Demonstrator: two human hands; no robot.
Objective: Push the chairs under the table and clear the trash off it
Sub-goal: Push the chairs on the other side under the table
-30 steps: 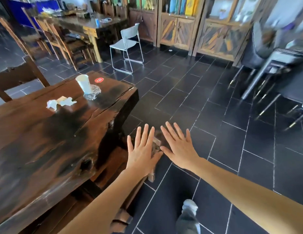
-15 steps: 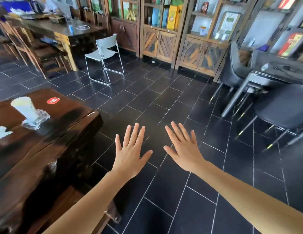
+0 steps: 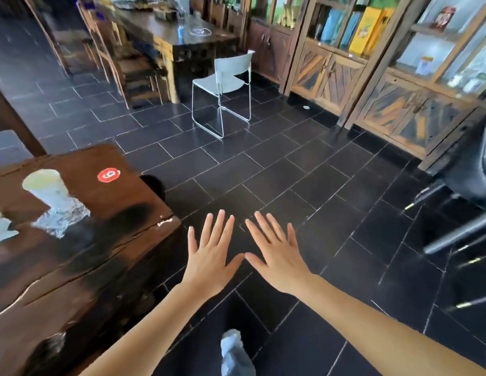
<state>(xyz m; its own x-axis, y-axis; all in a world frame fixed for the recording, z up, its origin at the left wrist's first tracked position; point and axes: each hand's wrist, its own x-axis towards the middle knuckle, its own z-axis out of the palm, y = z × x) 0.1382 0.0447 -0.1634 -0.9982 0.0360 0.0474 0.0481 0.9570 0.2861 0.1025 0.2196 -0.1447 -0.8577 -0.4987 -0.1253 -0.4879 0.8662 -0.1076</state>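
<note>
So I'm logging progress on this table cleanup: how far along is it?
Done: no chair stands out along the near table edge. In hand: nothing; the left hand and right hand are open over the floor. Left: the paper cup, the clear wrapper and crumpled tissue remain on the tabletop.

Chair back: a second ago it lay under both palms by the counter corner; now out of sight.
Hands: left hand and right hand now spread flat over bare floor beside that corner, thumbs nearly touching.
Cup: shows nearer, larger.
</note>
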